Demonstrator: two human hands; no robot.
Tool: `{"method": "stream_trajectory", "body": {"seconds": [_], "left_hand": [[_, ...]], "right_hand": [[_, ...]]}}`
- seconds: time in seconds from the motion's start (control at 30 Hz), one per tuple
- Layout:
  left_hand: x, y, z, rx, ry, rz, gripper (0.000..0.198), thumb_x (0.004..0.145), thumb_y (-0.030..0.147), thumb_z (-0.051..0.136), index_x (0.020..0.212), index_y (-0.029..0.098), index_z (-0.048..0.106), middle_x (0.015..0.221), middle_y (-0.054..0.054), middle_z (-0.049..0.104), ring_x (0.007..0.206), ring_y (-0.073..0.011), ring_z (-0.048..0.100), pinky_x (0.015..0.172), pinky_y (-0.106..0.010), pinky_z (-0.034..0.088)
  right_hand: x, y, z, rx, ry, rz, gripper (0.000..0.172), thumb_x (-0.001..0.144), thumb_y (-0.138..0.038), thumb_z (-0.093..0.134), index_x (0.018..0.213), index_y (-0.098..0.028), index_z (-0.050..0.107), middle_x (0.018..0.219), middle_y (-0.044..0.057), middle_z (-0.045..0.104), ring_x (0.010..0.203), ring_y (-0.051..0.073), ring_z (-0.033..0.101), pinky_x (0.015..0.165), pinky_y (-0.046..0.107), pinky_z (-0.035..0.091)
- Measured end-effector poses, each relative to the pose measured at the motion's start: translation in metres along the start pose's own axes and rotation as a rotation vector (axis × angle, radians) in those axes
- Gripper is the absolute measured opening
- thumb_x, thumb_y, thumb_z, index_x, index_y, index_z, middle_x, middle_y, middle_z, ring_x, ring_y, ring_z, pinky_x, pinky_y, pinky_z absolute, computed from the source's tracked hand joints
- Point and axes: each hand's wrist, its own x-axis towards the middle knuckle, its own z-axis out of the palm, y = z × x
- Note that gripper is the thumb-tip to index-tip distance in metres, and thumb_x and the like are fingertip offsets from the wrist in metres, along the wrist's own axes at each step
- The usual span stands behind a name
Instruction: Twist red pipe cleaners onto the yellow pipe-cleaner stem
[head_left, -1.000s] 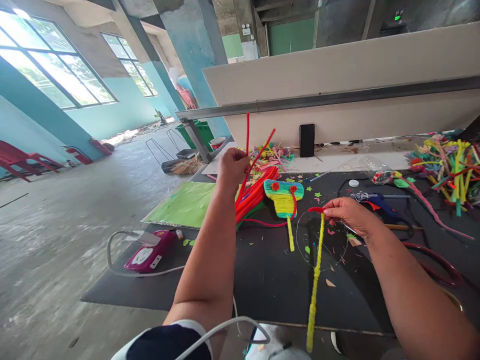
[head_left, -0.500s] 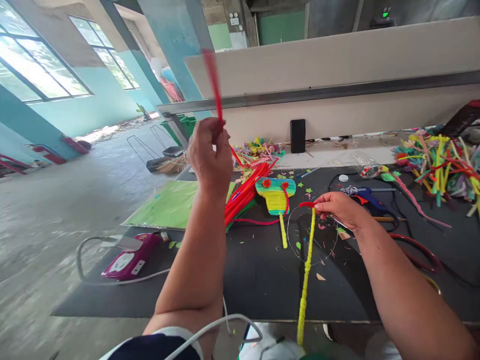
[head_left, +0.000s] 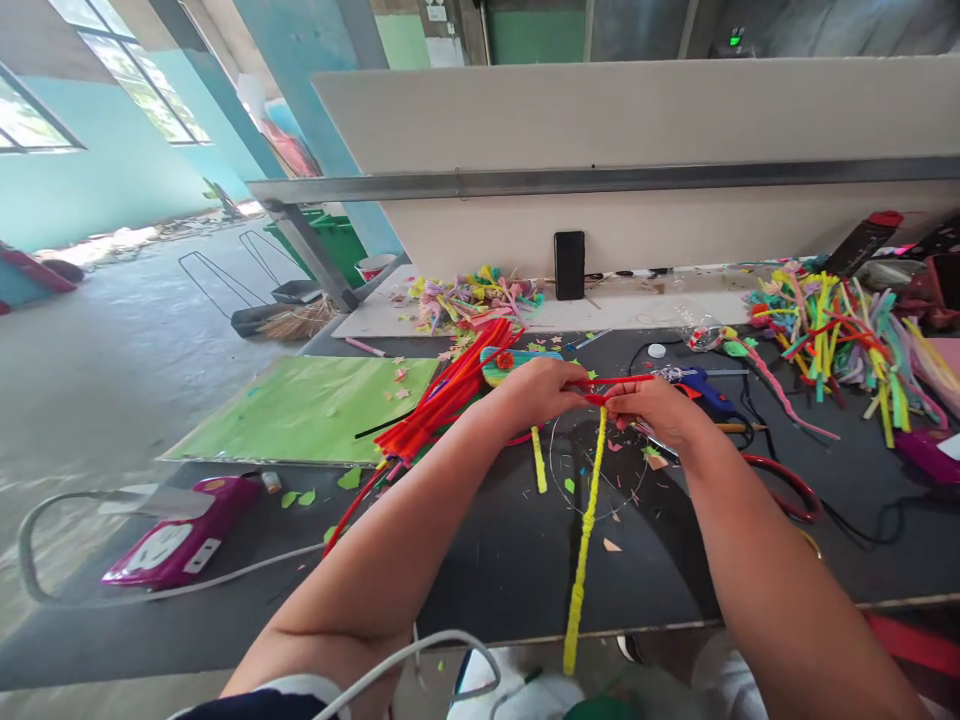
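Note:
My left hand point(head_left: 541, 390) pinches a red pipe cleaner point(head_left: 616, 381), which stretches across to my right hand point(head_left: 651, 408). Between the right fingertips is the top of a long stem wrapped in yellow pipe cleaner point(head_left: 584, 560); red fuzz covers its upper end. The stem hangs down past the table's front edge. Partly behind my left hand lies a flat blue-green pipe-cleaner piece point(head_left: 491, 368) with a red pompom, and a short yellow stem point(head_left: 538, 462) shows below it. My left forearm crosses in front of a bundle of red pipe cleaners point(head_left: 442, 400).
On the dark table point(head_left: 495, 560) are a green sheet point(head_left: 300, 410), a purple packet point(head_left: 184, 530) with a white cable, a blue glue gun point(head_left: 705, 392) and scraps. Colourful pipe-cleaner piles lie at the back left point(head_left: 476, 298) and right point(head_left: 832, 325). A phone point(head_left: 569, 265) leans upright behind.
My left hand has come down from high up to meet my right hand, bringing the red pipe cleaner across the stem's top. The view has shifted to the right.

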Motion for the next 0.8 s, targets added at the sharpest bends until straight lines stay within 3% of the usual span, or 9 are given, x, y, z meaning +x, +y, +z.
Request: {"method": "stream_trajectory", "body": {"seconds": [0.1,0.2,0.43,0.6,0.8], "left_hand": [[0.0,-0.001,0.007,0.069,0.057,0.063,0.023,0.079,0.028,0.052,0.098,0.021,0.063,0.093,-0.003,0.063,0.089,-0.0175,0.058,0.072,-0.025,0.041],[0.0,0.003,0.013,0.106,0.071,0.108,0.024,0.08,0.025,0.049,0.101,0.021,0.06,0.1,-0.004,0.061,0.09,-0.0173,0.058,0.072,-0.025,0.042],[0.0,0.006,0.017,0.178,0.028,0.14,0.019,0.083,0.024,0.044,0.088,0.02,0.062,0.09,-0.005,0.062,0.084,-0.0171,0.058,0.071,-0.025,0.041],[0.001,0.002,0.021,0.181,-0.007,0.135,0.018,0.082,0.025,0.046,0.085,0.02,0.063,0.087,-0.004,0.064,0.081,-0.0168,0.058,0.067,-0.025,0.041],[0.004,-0.004,0.023,0.02,0.069,0.133,0.019,0.084,0.024,0.045,0.088,0.018,0.063,0.088,-0.004,0.065,0.082,-0.0156,0.058,0.07,-0.024,0.042]], "right_hand": [[0.0,0.0,0.0,0.015,-0.018,-0.008,0.017,0.061,-0.026,0.074,0.065,-0.014,0.063,0.06,0.002,0.064,0.05,0.011,0.056,0.051,0.023,0.043],[0.001,0.001,-0.001,0.022,-0.052,0.002,0.018,0.061,-0.028,0.075,0.066,-0.013,0.064,0.061,0.001,0.064,0.05,0.01,0.056,0.051,0.021,0.043],[0.006,0.001,0.001,-0.084,0.019,0.128,0.016,0.06,-0.026,0.074,0.067,-0.014,0.067,0.055,0.003,0.064,0.044,0.011,0.054,0.044,0.022,0.041],[0.006,0.0,0.001,-0.169,0.008,0.118,0.007,0.062,-0.02,0.07,0.065,-0.015,0.068,0.053,0.001,0.064,0.044,0.011,0.054,0.043,0.021,0.04],[0.005,0.002,0.0,0.004,-0.027,0.152,0.021,0.059,-0.029,0.077,0.067,-0.013,0.066,0.056,0.001,0.063,0.045,0.008,0.053,0.046,0.02,0.041]]}}
